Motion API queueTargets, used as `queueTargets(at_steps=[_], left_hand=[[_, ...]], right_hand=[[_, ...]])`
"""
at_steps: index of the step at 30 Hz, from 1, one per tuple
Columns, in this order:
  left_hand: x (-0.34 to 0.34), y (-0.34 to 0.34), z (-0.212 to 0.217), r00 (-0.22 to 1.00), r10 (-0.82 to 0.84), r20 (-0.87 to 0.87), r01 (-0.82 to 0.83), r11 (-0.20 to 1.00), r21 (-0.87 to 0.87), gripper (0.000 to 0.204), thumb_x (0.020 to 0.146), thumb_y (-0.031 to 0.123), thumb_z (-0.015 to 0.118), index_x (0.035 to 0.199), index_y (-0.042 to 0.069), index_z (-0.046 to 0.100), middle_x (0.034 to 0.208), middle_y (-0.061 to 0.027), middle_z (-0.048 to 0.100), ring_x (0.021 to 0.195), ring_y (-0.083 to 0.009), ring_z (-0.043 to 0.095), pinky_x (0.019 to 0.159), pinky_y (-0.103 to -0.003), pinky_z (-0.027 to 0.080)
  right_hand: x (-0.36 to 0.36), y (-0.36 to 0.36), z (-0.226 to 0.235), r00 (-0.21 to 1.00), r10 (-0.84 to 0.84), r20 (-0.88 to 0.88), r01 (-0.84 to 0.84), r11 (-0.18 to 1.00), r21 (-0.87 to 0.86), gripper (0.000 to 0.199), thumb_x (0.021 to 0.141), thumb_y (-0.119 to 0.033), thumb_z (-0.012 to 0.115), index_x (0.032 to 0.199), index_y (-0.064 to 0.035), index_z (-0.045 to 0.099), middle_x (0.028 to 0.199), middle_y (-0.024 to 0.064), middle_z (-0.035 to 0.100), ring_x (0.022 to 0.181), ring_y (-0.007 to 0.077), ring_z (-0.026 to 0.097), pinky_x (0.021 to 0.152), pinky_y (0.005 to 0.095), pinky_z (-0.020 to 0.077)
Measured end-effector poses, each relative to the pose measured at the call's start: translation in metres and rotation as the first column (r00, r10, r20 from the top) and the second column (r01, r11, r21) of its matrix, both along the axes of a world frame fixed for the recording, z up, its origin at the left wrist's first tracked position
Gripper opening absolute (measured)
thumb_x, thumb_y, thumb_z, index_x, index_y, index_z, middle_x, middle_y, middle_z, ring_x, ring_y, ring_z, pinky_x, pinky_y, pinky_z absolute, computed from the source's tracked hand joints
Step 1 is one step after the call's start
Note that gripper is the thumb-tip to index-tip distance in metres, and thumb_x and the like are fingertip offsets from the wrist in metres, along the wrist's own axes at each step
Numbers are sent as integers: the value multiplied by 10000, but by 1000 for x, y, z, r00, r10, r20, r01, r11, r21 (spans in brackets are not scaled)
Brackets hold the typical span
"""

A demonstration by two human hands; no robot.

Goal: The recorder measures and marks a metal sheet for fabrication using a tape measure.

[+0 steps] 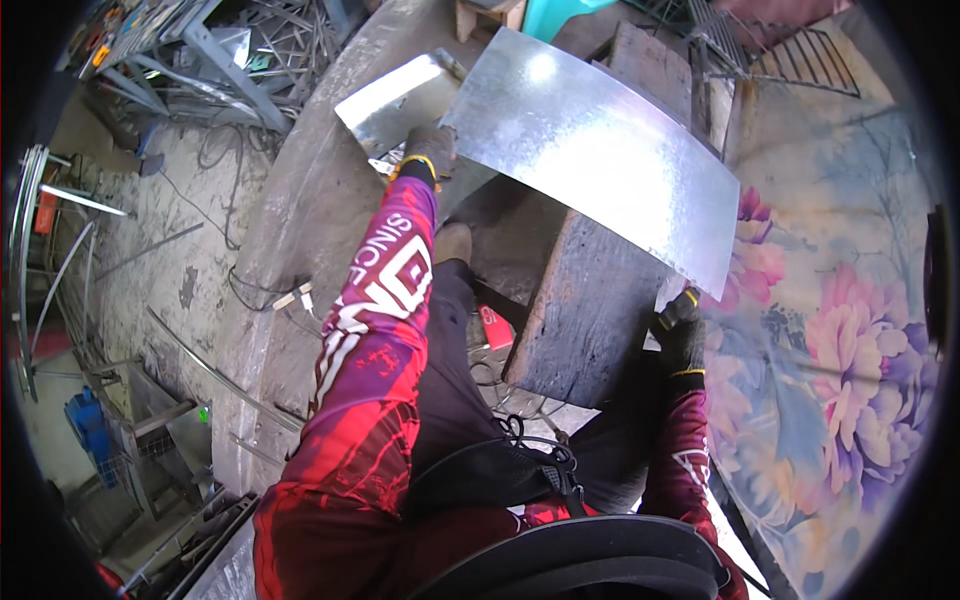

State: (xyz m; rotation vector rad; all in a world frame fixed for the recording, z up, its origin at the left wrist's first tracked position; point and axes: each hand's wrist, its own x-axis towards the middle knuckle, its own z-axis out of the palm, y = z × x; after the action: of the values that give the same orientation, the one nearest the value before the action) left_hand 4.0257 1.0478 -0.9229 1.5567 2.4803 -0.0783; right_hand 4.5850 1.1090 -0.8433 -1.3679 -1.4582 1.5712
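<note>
A large, shiny piece of sheet metal (pixel 600 150) lies at a slant over a dark, worn wooden plank (pixel 590 300). My left hand (pixel 430 152), in a dark glove with a yellow cuff band, grips the sheet's left edge. At the near right corner, my right hand (pixel 682 335), gloved too, closes on the edge; yellow and black show by its fingers, and I cannot make out whether that is glove or tool. A smaller metal piece (pixel 400 100) lies just beyond my left hand.
A floral-patterned sheet (pixel 840 380) spreads along the right. Metal racks and scrap (pixel 210 60) crowd the far left. Cables (pixel 235 275) and thin rods (pixel 200 355) lie on the left floor. A red object (pixel 495 327) sits beside the plank, and a metal grate (pixel 815 60) is far right.
</note>
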Motion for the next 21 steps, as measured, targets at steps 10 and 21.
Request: queueTargets(at_steps=[10, 21], left_hand=[[44, -27, 55, 998, 51, -29, -40, 950, 310, 356, 873, 230, 674, 1185, 66, 623, 1043, -139, 689, 944, -270, 665, 772, -396, 537], [359, -148, 131, 324, -346, 881, -146, 901, 408, 383, 1015, 374, 541, 1163, 27, 608, 966, -133, 648, 936, -222, 628, 837, -385, 491]], right_hand=[[18, 69, -4, 987, 158, 35, -162, 962, 222, 308, 824, 7, 660, 850, -148, 395, 689, -43, 389, 653, 78, 437, 633, 259, 415], [-48, -160, 53, 936, 243, 255, -316, 899, 303, 748, 674, -120, 880, 1305, -28, 489, 1099, 112, 601, 981, 186, 611, 839, 306, 528]])
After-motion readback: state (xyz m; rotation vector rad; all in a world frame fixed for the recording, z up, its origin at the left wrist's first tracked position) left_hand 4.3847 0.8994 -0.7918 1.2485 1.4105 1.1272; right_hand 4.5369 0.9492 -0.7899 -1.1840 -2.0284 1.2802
